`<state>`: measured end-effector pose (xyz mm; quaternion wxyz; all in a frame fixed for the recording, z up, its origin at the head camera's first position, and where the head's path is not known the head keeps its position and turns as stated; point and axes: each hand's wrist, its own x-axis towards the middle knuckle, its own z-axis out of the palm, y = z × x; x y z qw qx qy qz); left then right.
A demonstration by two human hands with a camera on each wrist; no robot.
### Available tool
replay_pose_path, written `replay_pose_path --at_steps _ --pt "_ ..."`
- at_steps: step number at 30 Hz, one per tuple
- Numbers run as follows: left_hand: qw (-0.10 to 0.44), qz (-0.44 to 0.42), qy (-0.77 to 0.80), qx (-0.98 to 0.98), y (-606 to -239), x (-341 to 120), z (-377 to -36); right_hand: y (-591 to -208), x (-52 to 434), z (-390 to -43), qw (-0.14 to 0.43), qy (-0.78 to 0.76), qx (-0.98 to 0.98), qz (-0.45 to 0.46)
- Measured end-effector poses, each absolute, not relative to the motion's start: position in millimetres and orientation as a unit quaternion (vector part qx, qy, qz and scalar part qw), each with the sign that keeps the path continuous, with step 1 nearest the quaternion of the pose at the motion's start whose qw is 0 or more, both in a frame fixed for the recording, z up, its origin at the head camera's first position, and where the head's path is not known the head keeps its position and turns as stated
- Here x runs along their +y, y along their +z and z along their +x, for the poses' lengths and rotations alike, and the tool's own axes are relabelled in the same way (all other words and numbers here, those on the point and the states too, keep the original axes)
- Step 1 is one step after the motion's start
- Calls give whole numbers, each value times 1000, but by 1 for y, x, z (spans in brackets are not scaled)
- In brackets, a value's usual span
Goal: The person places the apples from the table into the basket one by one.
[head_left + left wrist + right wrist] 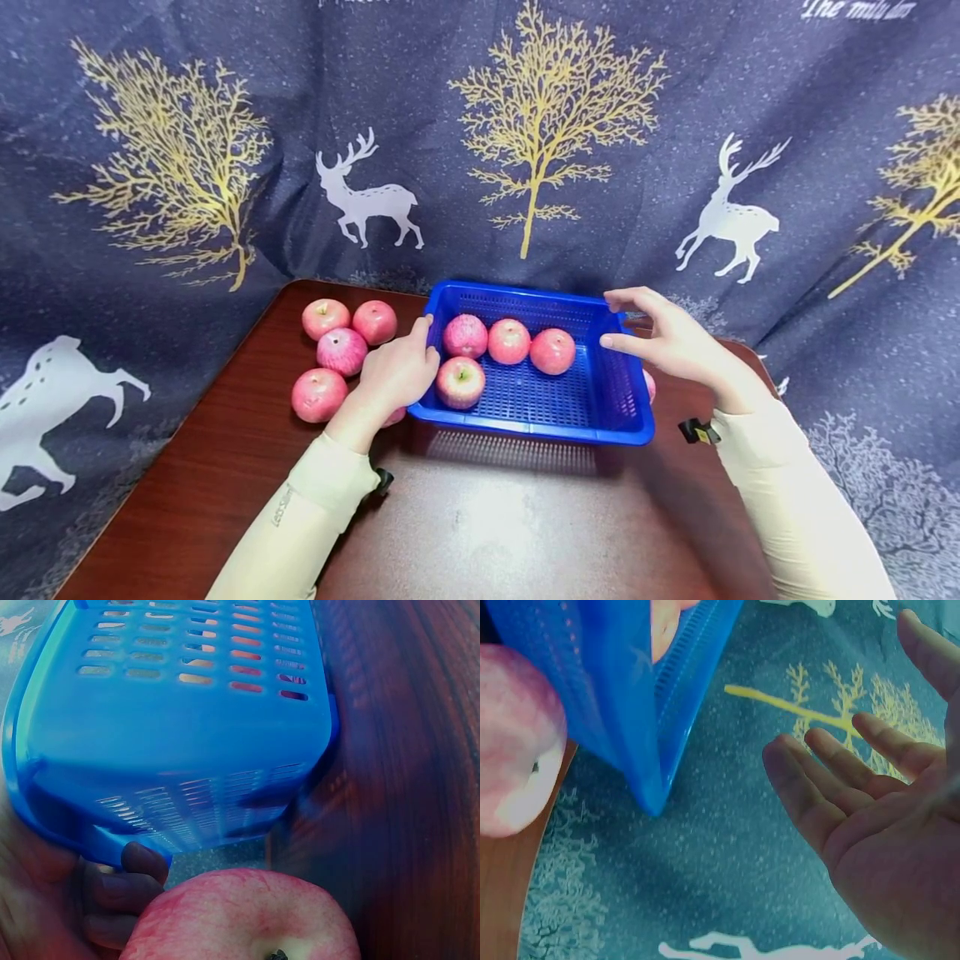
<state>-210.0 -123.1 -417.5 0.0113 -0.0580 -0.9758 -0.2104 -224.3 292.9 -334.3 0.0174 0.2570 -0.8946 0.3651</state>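
A blue plastic basket [525,429] stands on the table with several pink apples [509,341] inside. My left hand [401,371] grips its left rim, thumb on top. In the left wrist view its fingers [124,889] curl under the rim of the basket [187,735], just above an apple [240,919]. My right hand [660,337] hovers over the right rim with fingers spread. In the right wrist view the right hand [870,825] shows a bare palm, apart from the basket [607,690].
Several loose apples [342,351] lie on the dark wooden table [487,517] left of the basket. One apple [648,385] peeks out at the basket's right side. A blue cloth with deer and trees [150,125] hangs behind and around the table.
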Motion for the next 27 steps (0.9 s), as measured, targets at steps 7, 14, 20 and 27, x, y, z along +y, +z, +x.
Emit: replay_pose_path --at_steps 7,14,20,27 --pt "8 -60 -209 -976 -417 -123 -210 -337 309 -219 19 406 -886 224" --pt "6 -59 -212 -976 -416 -124 -209 -341 326 -212 39 412 -892 184" --pt "7 -58 -215 -975 -416 -123 -209 -347 337 -207 67 419 -892 153" --pt "5 -58 -213 -975 -416 -123 -209 -360 350 -203 86 433 -887 137"
